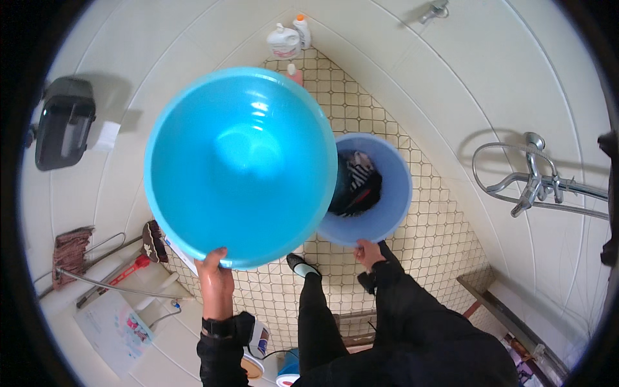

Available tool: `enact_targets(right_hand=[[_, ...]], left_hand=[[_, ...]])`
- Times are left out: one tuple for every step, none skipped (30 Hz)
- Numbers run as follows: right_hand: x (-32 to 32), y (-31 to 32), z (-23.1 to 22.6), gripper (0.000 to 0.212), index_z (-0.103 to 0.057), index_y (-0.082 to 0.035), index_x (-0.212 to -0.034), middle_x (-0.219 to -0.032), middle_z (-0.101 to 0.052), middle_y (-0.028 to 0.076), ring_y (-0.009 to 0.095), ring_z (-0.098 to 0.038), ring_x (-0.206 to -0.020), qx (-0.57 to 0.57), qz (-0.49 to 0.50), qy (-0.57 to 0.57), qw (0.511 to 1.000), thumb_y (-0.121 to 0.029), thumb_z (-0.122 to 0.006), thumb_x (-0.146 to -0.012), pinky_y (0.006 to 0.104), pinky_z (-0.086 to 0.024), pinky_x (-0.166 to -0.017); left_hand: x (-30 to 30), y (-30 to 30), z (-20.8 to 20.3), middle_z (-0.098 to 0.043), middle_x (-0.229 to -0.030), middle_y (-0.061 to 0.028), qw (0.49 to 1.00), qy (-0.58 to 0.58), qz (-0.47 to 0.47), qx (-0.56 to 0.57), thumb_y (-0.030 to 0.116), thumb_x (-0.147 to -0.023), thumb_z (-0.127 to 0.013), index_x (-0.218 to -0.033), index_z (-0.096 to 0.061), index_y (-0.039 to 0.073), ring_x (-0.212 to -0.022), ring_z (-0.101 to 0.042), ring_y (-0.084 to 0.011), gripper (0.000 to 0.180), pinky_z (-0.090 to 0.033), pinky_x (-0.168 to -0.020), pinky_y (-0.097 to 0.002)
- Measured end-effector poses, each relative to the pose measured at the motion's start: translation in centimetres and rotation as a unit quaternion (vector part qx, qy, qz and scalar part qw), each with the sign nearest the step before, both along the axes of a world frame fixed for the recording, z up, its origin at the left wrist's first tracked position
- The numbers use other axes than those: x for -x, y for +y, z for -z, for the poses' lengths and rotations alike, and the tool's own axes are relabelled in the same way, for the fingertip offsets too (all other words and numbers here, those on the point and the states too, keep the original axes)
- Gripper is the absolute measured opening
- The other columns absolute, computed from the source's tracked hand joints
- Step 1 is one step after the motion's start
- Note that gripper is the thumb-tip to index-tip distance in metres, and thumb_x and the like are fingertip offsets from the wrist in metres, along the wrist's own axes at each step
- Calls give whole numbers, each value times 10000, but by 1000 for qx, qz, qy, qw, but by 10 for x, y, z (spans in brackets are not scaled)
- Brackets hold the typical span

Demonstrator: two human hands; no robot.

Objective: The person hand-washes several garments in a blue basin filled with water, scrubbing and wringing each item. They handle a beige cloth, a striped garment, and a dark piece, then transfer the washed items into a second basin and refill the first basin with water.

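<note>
My left hand [215, 284] grips the near rim of a large turquoise basin [187, 161], with the thumb over the edge. The basin is tilted so that its smooth, bare inside faces me, and it hides part of the floor. My right hand [369, 254] is closed at the near rim of a blue-violet bucket [398, 193], fingers bent against the edge. Dark and striped clothes [362, 184] lie in the bucket. The basin overlaps the bucket's left side in view; whether the two touch, I cannot tell.
Patterned tiles [445, 226] cover the floor. In the far corner stand a white jug [284, 42], an orange-capped bottle [301, 32] and a pink bottle [294, 74]. A mixer tap [532, 184] with hose juts from the right wall; a black box [64, 122] hangs left. My foot [302, 264] is below the basin.
</note>
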State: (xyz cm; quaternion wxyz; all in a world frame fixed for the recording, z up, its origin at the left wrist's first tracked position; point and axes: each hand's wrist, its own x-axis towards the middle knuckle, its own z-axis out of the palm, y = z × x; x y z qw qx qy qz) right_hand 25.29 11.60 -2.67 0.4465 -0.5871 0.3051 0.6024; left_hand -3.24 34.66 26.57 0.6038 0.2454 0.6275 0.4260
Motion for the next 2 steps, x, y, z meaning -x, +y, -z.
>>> enact_targets(right_hand=[[2, -14, -4, 238, -459, -94, -1064, -718, -511, 81, 183, -422, -468, -25, -3, 3, 1000, -49, -568, -857, 349, -432, -463], [3, -29, -8, 404, -440, -121, -1233, -780, -555, 42, 166, -423, -466, -23, -10, -1, 1000, -48, -575, -860, 323, -425, -443]], left_hand=[[-15, 12, 9, -523, -1117, -102, 1000, -6, 24, -2, 36, -710, -615, -1251, -441, 31, -1032, -527, -248, 568, -437, -908, -398], [-30, 24, 19, -517, -1147, -105, 999, -18, 45, -6, 44, -711, -624, -1285, -419, 36, -1055, -527, -256, 609, -434, -927, -403]])
